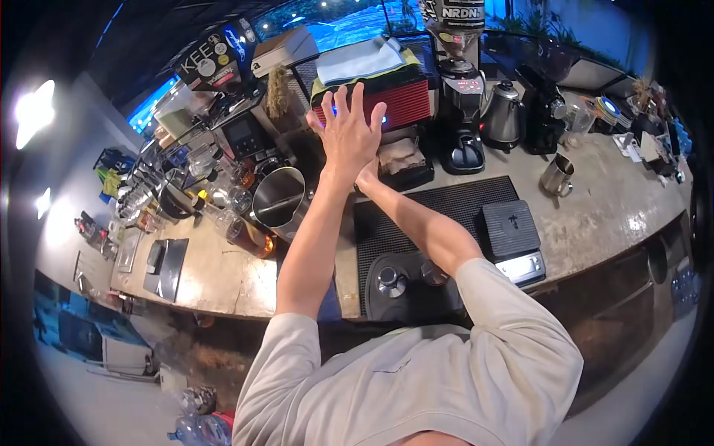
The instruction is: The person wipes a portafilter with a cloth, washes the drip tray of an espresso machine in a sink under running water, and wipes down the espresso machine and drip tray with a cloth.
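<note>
My left hand point(346, 137) is raised with its fingers spread and nothing in it. It is in front of the red ribbed panel of a machine point(407, 105); whether it touches the panel I cannot tell. My right hand point(366, 175) reaches in behind my left wrist, which hides its fingers. Folded blue and yellow cloths point(361, 61) lie on top of the machine. Below the panel, a crumpled brown cloth point(401, 156) rests on a dark tray, close to my right hand.
A black bar mat point(387, 230) bears tampers point(391, 279) and a scale point(520, 266). Behind it stand a coffee grinder point(462, 97) and a steel kettle point(503, 115); a milk pitcher point(556, 177) is to the right. At left are a large steel container point(280, 199) and several bottles.
</note>
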`<state>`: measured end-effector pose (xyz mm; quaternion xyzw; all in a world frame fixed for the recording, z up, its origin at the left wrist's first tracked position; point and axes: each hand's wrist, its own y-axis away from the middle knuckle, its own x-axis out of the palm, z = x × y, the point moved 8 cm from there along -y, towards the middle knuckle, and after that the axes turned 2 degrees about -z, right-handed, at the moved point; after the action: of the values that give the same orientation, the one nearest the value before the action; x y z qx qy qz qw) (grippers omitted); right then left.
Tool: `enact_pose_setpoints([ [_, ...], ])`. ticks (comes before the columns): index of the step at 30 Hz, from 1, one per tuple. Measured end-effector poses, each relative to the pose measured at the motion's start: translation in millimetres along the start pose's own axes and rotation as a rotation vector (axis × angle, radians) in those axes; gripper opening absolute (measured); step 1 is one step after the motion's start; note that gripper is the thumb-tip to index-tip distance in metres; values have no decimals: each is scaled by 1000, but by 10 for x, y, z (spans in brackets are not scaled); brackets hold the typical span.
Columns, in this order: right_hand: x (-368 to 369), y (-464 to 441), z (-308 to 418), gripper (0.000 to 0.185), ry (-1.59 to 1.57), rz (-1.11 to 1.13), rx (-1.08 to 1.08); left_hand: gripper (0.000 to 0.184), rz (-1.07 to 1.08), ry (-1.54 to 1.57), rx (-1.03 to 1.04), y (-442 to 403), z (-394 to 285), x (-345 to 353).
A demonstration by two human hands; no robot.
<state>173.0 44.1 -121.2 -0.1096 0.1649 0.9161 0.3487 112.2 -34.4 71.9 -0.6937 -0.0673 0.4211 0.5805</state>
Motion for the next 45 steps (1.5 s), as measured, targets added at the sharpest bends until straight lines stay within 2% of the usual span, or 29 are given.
enact_pose_setpoints([
  [4,7,-34,-183,47,-374,-91,-343,51,7,38,0,4,41,-12],
  [9,-123,-5,-201,52,-280,-11,-322,51,34,36,-16,0,27,-12],
  [15,-56,-40,-284,46,-374,24,-300,51,43,10,-10,1,24,-31],
  [19,-165,240,-416,36,-604,174,-183,53,89,33,-16,1,43,-23],
  [21,-153,290,-594,26,-585,305,-79,52,77,37,-8,-17,45,-47],
  [25,-166,429,-804,22,-579,431,-93,48,49,50,11,-18,75,-183],
  [29,-193,689,-752,22,-511,546,-87,42,64,632,-134,37,449,-647],
  [31,-169,807,-634,22,-509,590,-97,33,-18,630,-265,346,653,-939],
  [32,-167,869,-595,22,-519,617,-101,33,19,690,-344,550,785,-944],
  [34,-160,980,-534,23,-543,666,-106,34,209,798,-566,1044,953,-784],
  [36,-131,1027,-460,23,-538,645,-120,41,497,764,-732,1505,932,-526],
  [37,-105,1053,-424,23,-532,629,-135,41,501,765,-741,1629,915,-438],
  [39,-88,1068,-358,24,-520,595,-177,47,684,1049,-1125,2064,821,-88],
  [44,-159,945,-343,26,-510,543,-206,51,680,1260,-1128,2014,662,248],
  [45,-166,887,-339,26,-508,539,-210,50,612,1006,-987,1946,739,268],
])
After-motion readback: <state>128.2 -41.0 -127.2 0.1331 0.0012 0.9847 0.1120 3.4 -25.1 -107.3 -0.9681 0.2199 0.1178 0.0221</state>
